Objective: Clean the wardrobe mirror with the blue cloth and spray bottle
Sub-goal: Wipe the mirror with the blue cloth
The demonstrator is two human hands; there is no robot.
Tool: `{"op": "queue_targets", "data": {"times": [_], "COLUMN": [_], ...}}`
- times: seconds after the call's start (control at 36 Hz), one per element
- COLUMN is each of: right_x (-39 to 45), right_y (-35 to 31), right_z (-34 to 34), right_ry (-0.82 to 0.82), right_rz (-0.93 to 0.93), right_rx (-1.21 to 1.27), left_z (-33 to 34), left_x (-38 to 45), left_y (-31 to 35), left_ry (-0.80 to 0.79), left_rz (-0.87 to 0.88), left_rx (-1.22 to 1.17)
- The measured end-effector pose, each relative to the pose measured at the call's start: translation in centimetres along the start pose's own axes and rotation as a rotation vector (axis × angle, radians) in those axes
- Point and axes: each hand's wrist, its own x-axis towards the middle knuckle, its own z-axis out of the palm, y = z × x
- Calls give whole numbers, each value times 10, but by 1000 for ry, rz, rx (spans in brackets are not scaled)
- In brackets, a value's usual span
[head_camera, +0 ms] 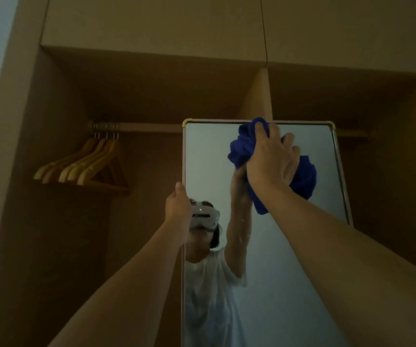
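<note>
- The right hand (270, 156) is bunched round the blue cloth (242, 146), fingers curled over the top of the wad, and presses it against the glass close under the top edge of the mirror (289, 259).
- The left hand (178, 206) grips the mirror's left edge, fingers wrapped round the thin frame and thumb up, and seems to be steadying it.
- The cloth looks soft, light and floppy: it spills out on both sides of the right hand and a tail hangs below the wrist. Held as a wad in the palm it should wipe well; the loose tail may drag and leave streaks unless tucked in.
- The mirror, reaching from between the two hands down past both forearms, is stiff, smooth and breakable. It is best held by the frame, as the left hand does, so that no fingermarks land on the glass and a hard push does not rock it.
- No spray bottle shows anywhere.
- Beyond the left hand, a set of wooden hangers (84, 166) hangs from a rail (147, 126) inside the open wardrobe (152, 26).
</note>
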Motion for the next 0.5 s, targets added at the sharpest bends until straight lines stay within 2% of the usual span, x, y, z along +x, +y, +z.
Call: {"op": "queue_targets", "data": {"times": [0.11, 0.17, 0.39, 0.5], "right_x": [0, -1, -2, 0], "right_y": [-22, -34, -83, -97], "right_z": [8, 10, 5, -2], "right_ry": [-62, -71, -57, -51], "right_rz": [-13, -31, -155, -188], "right_rx": [-17, -15, 11, 29], "left_z": [1, 3, 3, 1], "left_x": [2, 4, 1, 0], "left_y": [-2, -3, -7, -7], "left_ry": [-1, 30, 54, 37], "left_rz": [-43, -11, 91, 112], "left_rx": [-67, -93, 78, 53]}}
